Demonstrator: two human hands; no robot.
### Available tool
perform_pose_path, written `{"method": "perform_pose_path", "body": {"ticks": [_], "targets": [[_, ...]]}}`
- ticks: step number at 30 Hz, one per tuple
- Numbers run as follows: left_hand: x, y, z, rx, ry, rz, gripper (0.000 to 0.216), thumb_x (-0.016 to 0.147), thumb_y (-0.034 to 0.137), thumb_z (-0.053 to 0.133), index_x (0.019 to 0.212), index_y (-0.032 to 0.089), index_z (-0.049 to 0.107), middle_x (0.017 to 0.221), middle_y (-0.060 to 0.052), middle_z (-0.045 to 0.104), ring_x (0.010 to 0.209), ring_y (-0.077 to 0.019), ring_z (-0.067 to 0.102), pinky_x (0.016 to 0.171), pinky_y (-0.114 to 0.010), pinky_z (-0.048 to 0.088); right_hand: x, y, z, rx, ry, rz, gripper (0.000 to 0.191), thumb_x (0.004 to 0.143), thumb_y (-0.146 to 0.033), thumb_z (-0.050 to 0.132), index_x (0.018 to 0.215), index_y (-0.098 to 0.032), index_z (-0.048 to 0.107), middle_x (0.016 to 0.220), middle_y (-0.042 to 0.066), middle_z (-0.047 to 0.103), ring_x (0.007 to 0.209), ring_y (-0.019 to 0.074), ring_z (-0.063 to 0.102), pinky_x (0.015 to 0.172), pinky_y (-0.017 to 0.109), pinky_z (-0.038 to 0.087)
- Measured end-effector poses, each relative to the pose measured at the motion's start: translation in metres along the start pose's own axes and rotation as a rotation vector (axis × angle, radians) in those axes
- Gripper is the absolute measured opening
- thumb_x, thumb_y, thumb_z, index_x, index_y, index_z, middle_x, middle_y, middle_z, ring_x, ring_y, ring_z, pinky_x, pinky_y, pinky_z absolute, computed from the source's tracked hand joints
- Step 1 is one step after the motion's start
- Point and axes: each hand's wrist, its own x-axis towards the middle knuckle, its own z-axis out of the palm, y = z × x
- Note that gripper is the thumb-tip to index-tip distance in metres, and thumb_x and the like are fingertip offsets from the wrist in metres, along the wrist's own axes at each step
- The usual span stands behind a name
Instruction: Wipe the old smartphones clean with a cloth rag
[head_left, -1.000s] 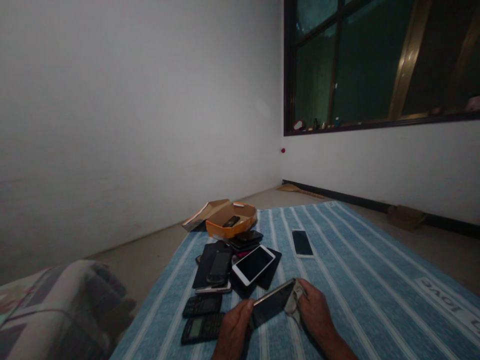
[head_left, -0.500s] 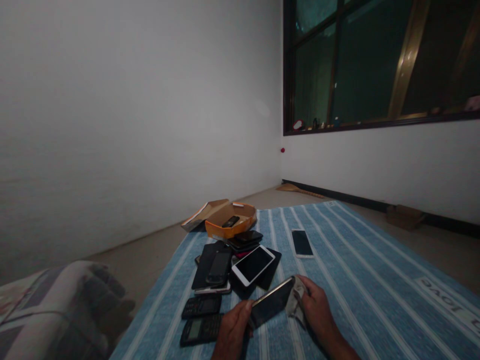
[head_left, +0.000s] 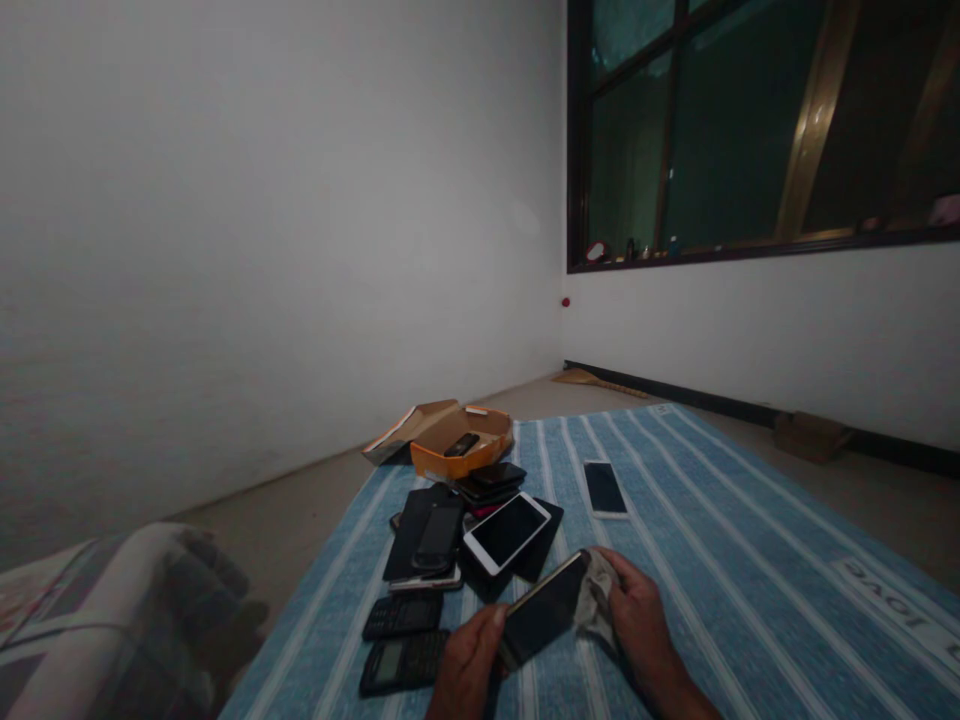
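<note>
Right now your left hand [head_left: 469, 660] is closed on the near end of a dark phone [head_left: 541, 612], thumb on top, holding it tilted above the near middle of the blue striped mat [head_left: 712, 560]. Your right hand [head_left: 637, 625] is closed around a crumpled grey cloth [head_left: 596, 600], which is pressed against the phone's far right end.

Just left of your left hand lie two calculators [head_left: 405, 640], one beyond the other, close to the mat's left edge. Directly beyond the held phone sits a heap of dark handsets [head_left: 435, 530] with a white-framed tablet [head_left: 506, 530] lying on top at its right. An orange box [head_left: 461, 445] with one handset inside stands at the mat's far left corner. A single phone [head_left: 604, 488] lies alone to the right of the heap, well apart from it.

To the right of your right hand the mat is bare stripes out to its right edge, then bare floor up to the wall under the window [head_left: 750, 130]. A blurred bundle [head_left: 127, 620] lies off the mat at the near left.

Printed lettering [head_left: 885, 590] runs along the mat's right border; seen upside down, it appears to read "LOVE", and the rest is too blurred. You cannot read any brand on the devices.
</note>
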Motion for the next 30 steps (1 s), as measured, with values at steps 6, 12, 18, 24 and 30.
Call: {"method": "perform_pose_path", "body": {"ticks": [6, 12, 18, 24, 30], "targets": [[-0.0011, 0.0007, -0.0016, 0.049, 0.0, 0.023, 0.057, 0.085, 0.07, 0.049, 0.077, 0.017, 0.069, 0.075, -0.003, 0.065, 0.077, -0.0218, 0.058, 0.074, -0.029, 0.045, -0.0004, -0.0038, 0.002, 0.026, 0.025, 0.016, 0.034, 0.067, -0.037, 0.066, 0.09, -0.015, 0.078, 0.078, 0.004, 0.072, 0.078, 0.0247, 0.066, 0.072, 0.033, 0.053], [-0.0013, -0.002, -0.0019, 0.061, -0.002, 0.027, 0.057, 0.086, 0.068, 0.048, 0.078, 0.017, 0.071, 0.075, -0.003, 0.067, 0.077, -0.0222, 0.059, 0.072, -0.028, 0.045, -0.001, -0.0018, 0.002, 0.042, 0.001, 0.014, 0.032, 0.07, -0.035, 0.065, 0.091, -0.015, 0.078, 0.078, 0.003, 0.071, 0.074, 0.0224, 0.065, 0.068, 0.03, 0.052], [-0.0006, -0.0005, -0.0017, 0.035, -0.018, 0.024, 0.06, 0.084, 0.071, 0.05, 0.077, 0.016, 0.072, 0.075, -0.004, 0.068, 0.076, -0.0217, 0.059, 0.072, -0.028, 0.046, -0.0005, -0.0014, 0.0007, 0.059, 0.022, 0.025, 0.032, 0.068, -0.036, 0.066, 0.089, -0.016, 0.078, 0.079, 0.004, 0.071, 0.076, 0.0231, 0.066, 0.069, 0.031, 0.053], [-0.0013, 0.0036, -0.0012, 0.02, -0.025, 0.022, 0.06, 0.083, 0.071, 0.051, 0.082, 0.017, 0.075, 0.077, -0.004, 0.07, 0.079, -0.0231, 0.061, 0.074, -0.028, 0.048, 0.0012, 0.0016, 0.0008, 0.097, 0.027, 0.041, 0.032, 0.064, -0.034, 0.068, 0.088, -0.016, 0.078, 0.076, 0.004, 0.071, 0.075, 0.0237, 0.066, 0.066, 0.032, 0.055], [-0.0015, 0.0007, -0.001, 0.014, -0.034, 0.011, 0.061, 0.082, 0.073, 0.051, 0.077, 0.017, 0.072, 0.074, -0.004, 0.068, 0.076, -0.022, 0.059, 0.073, -0.029, 0.046, 0.0016, 0.0022, 0.0016, 0.126, 0.028, 0.073, 0.035, 0.063, -0.037, 0.07, 0.089, -0.015, 0.078, 0.076, 0.005, 0.071, 0.073, 0.0234, 0.066, 0.066, 0.031, 0.054]]}}
